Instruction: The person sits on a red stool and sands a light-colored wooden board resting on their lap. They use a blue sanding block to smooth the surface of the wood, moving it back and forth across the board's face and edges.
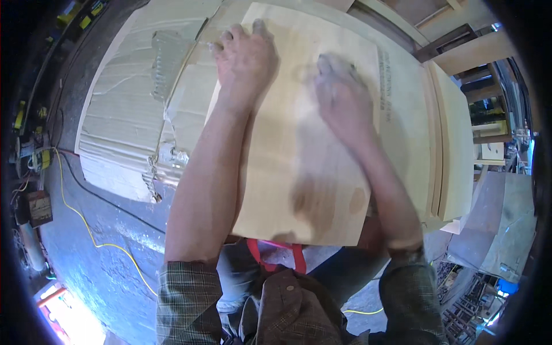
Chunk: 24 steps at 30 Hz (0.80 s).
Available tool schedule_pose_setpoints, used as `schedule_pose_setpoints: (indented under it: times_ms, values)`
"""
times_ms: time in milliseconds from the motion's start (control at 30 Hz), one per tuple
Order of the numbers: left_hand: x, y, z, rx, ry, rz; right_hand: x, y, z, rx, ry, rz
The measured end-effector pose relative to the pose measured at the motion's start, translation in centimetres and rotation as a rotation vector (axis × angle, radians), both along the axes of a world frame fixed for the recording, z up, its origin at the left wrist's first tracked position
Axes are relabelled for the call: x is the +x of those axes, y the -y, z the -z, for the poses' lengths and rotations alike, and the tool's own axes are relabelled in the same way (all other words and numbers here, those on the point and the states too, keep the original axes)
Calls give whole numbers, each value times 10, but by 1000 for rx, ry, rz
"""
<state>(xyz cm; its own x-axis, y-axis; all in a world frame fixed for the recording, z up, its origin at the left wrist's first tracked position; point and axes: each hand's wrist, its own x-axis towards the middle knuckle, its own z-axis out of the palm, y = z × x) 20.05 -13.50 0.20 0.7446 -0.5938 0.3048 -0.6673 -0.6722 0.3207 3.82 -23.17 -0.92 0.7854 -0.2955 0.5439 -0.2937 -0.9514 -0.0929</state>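
Note:
A pale wooden board [276,144] lies in front of me, its near end reaching to my lap. My left hand [246,60] rests palm down on its far left part, fingers spread near the edge. On the board's right half is my right hand [345,95], blurred by motion. Its fingers are bent and pressed against the wood, and whatever lies under them is hidden. A brown oval knot [357,199] and a darker patch [300,201] mark the near right of the board.
Flattened cardboard [123,109] with torn tape lies at left. More pale boards [454,144] are stacked at right, near a wooden frame [477,52]. A yellow cord [86,221] runs along the floor at left, beside a dark cable. Metal pieces [466,299] lie at lower right.

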Motion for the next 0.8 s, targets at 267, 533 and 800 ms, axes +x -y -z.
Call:
schedule_pose_setpoints:
  times_ms: [267, 533, 800]
  values:
    - [6, 6, -1, 70, 5, -14, 50, 66, -9, 97, -216, 207]
    - [-2, -5, -2, -22, 51, -46, -117, -124, -40, 290, -256, -175]
    - [0, 2, -2, -27, -14, 19, 23, -17, -40, 373, -278, 15]
